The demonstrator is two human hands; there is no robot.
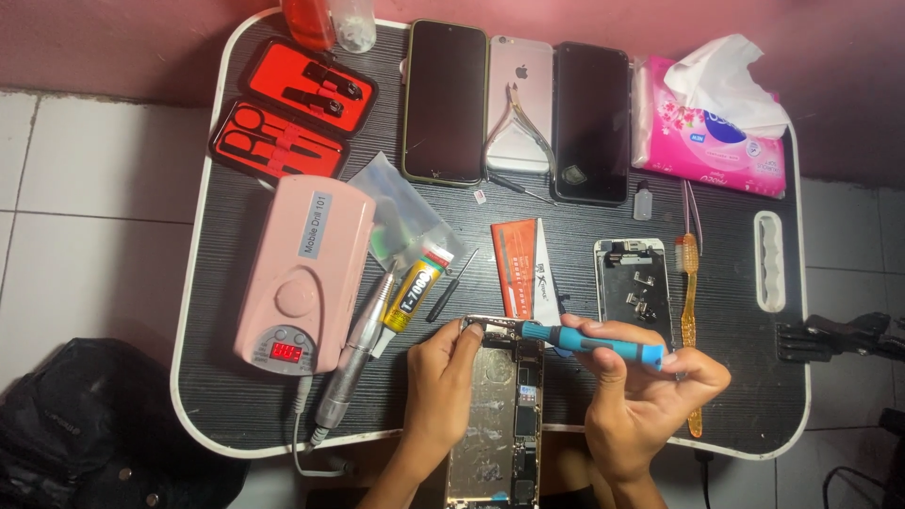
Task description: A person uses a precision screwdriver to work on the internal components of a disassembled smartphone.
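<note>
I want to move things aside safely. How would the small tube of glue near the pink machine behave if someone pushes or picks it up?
The tube of glue looks small, so it is probably light. Its body seems soft and partly flattened, so it may dent when squeezed. It lies on its side on the table, leaning on a clear bag; a push would likely slide it rather than roll it.

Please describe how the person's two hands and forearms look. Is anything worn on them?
Both the left hand and the right hand are bare: no gloves, rings, watch or bracelets show. The forearms are uncovered too, with no sleeves in view. Fingernails are short and unpainted.
</note>
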